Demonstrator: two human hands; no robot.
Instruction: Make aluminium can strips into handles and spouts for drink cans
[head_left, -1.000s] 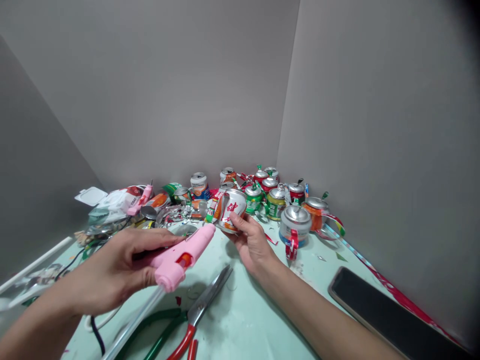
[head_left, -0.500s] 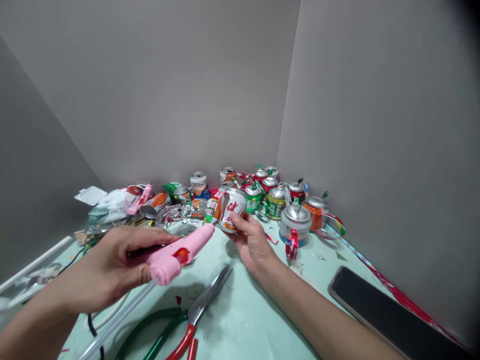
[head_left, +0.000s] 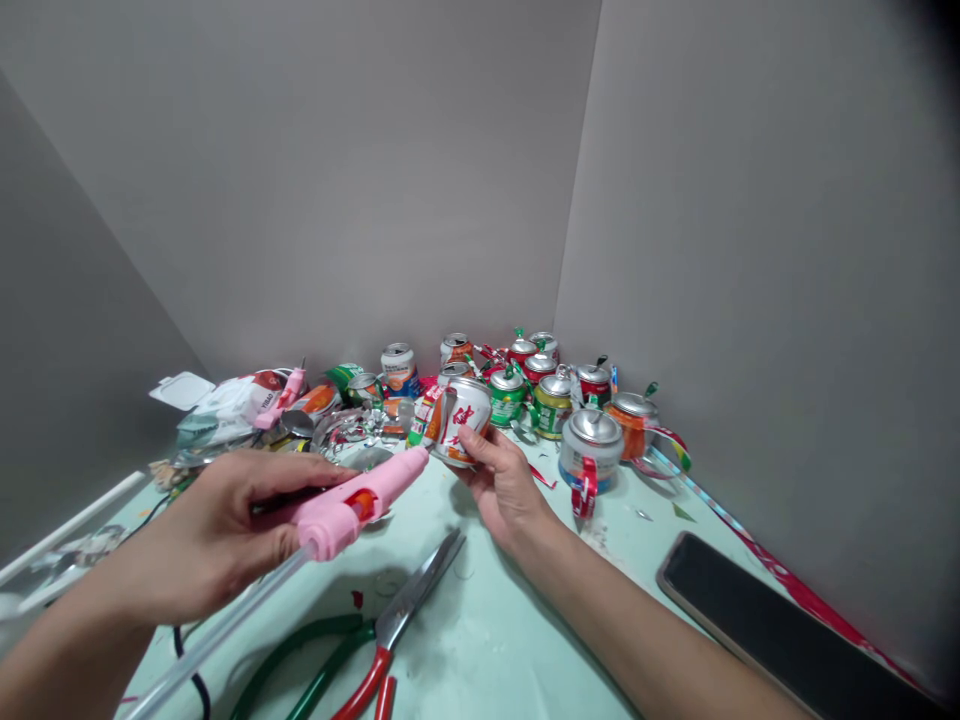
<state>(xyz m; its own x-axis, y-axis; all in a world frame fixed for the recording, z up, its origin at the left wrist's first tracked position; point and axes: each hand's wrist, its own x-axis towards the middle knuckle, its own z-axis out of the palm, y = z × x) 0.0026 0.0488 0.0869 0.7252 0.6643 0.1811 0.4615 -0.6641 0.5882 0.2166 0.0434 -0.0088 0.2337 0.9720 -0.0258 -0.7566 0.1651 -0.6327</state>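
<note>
Gripping a pink plastic hot-glue gun (head_left: 358,497) around its handle, the left hand (head_left: 217,535) is closed tight, nozzle aimed right at a cut white drinks can with red lettering (head_left: 461,420), which the right hand (head_left: 504,490) pinches between thumb and fingers above the far middle of the pale green tabletop (head_left: 487,630). The nozzle tip sits almost against the can, close to the right thumb, so a slip could probably burn skin or smear glue, and the can's cut edge might nick a finger. Outward from there I count one pair of scissors with green and red handles (head_left: 375,640) at the near edge, one black phone (head_left: 780,625) near right, a second pink glue gun (head_left: 281,398) far left, and roughly a dozen cut cans (head_left: 555,395) clustered in the far corner.
</note>
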